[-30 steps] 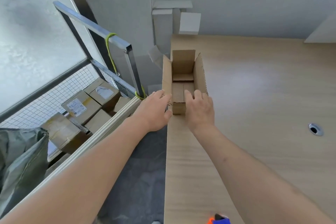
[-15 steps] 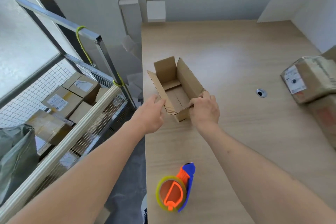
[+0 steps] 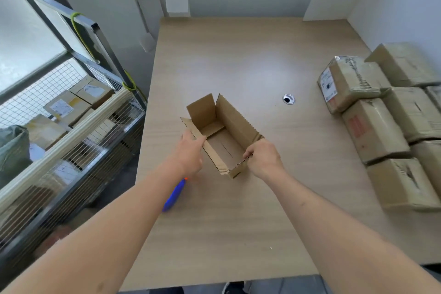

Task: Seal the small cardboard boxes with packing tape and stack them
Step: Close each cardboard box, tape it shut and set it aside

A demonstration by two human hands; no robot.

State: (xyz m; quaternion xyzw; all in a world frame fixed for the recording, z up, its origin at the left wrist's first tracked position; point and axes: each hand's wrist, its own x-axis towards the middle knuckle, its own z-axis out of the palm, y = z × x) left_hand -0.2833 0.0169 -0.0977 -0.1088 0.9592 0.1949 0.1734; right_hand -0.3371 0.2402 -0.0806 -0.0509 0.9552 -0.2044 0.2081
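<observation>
- Open cardboard box (image 3: 223, 137) sits between both sets of fingers, flaps up, nothing taped yet, so folding, sealing and stacking are all left.
- Left hand (image 3: 191, 154) has fingers straight against the left flap; right hand (image 3: 261, 159) pinches the near right corner.
- Sealed boxes (image 3: 381, 112) sit well right of the fingers on the counter (image 3: 238, 222).
- Versus half a second ago: box pulled further from the counter's left edge, tape dispenser (image 3: 175, 194) now mostly under the left forearm.

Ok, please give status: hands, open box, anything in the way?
Left hand touching left flap, right hand gripping near end flap. Open box on table, unsealed. Tape dispenser partly under left arm.
</observation>
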